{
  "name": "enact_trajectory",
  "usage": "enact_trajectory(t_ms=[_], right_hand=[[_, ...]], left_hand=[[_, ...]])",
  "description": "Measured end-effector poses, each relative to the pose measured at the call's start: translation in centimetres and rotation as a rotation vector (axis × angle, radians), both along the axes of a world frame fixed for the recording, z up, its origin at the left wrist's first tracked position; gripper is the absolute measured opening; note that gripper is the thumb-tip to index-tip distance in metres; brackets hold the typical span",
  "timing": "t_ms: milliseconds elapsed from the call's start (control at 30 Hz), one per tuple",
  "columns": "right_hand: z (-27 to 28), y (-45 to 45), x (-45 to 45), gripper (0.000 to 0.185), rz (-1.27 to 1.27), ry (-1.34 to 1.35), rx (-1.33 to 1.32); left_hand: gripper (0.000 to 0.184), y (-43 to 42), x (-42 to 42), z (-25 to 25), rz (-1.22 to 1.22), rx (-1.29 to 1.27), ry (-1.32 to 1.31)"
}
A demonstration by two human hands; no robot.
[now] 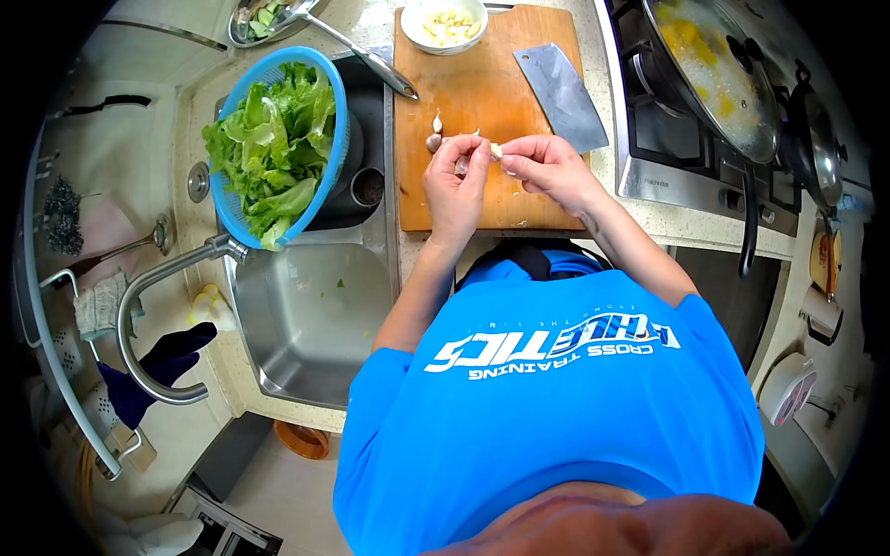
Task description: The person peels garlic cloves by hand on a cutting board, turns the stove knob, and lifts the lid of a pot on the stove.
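Over the wooden cutting board [445, 199], both hands meet around a small pale garlic clove [496, 150]. My left hand [456, 185] is closed, with its thumb and fingers at the left side of the clove. Pinched at the clove's right side is my right hand [547, 169]. Just left of my left hand, unpeeled garlic cloves [434, 142] lie on the board. A cleaver [563, 97] rests flat at the board's right. At the board's far edge stands a white bowl [445, 44] with pale chopped pieces.
A blue basket [341, 139] of leafy greens sits over the sink [311, 324], near the curved faucet [139, 306]. A metal utensil [371, 60] reaches onto the board's left edge. On the stove [667, 176] at right is a lidded pan [714, 79] with yellow food.
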State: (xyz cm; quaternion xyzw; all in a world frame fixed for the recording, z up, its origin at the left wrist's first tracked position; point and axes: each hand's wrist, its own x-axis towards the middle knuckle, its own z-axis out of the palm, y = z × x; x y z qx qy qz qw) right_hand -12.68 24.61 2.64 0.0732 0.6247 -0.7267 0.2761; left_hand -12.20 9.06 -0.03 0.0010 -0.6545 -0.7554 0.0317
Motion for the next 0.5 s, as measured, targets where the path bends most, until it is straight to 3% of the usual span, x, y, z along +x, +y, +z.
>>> enact_trajectory(t_ms=[367, 500], right_hand=[[-1.1, 0.2, -0.1, 0.016, 0.047, 0.133, 0.108], [-0.8, -0.4, 0.2, 0.013, 0.049, 0.339, 0.308]], left_hand=[[0.004, 0.6, 0.1, -0.6, -0.035, 0.064, -0.022], [0.004, 0.4, 0.1, -1.0, -0.08, 0.212, -0.081]])
